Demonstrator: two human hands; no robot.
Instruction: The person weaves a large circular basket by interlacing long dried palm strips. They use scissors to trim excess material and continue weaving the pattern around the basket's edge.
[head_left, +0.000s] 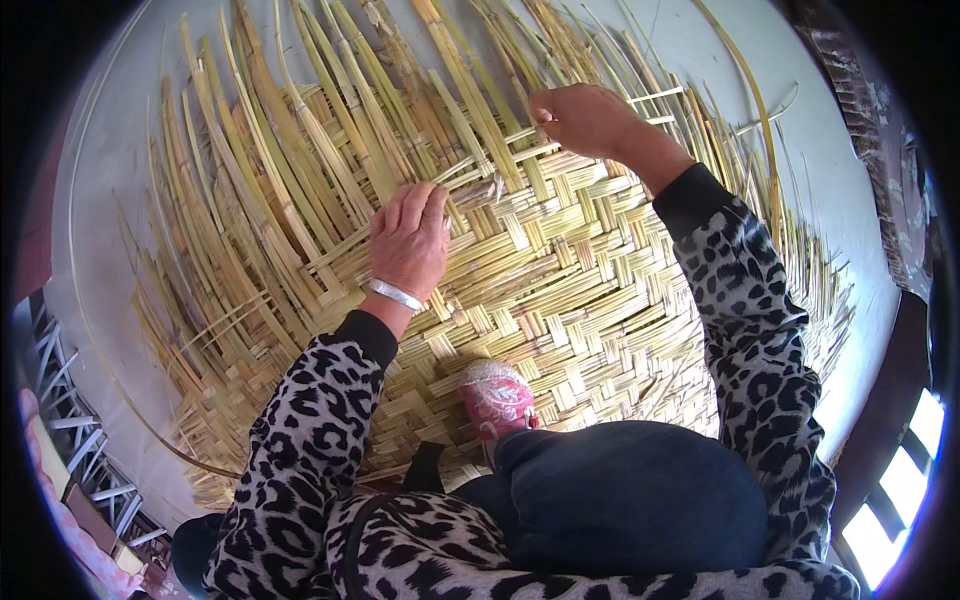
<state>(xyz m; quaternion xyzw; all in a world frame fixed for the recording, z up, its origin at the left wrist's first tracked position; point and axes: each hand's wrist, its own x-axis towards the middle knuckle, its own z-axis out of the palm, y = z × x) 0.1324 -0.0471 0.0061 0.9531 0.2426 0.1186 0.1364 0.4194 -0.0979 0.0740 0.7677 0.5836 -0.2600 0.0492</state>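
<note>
Woven mat [610, 310] of split strips lies on the pale floor [840, 190] in front of the person, pink-red shoe [498, 398] on its near part. L hand [408, 235] at the weave's far edge, fingers bent down & close together; can't tell if that grip has hold of a strip. R hand [583, 120] further out, grip curled closed nr the unwoven strips [340, 110]; what's in it is hidden. Strip ends fan out past the far & side edges. Open floor L & R of mat, w/ a long bowed strip [752, 85] at R.
</note>
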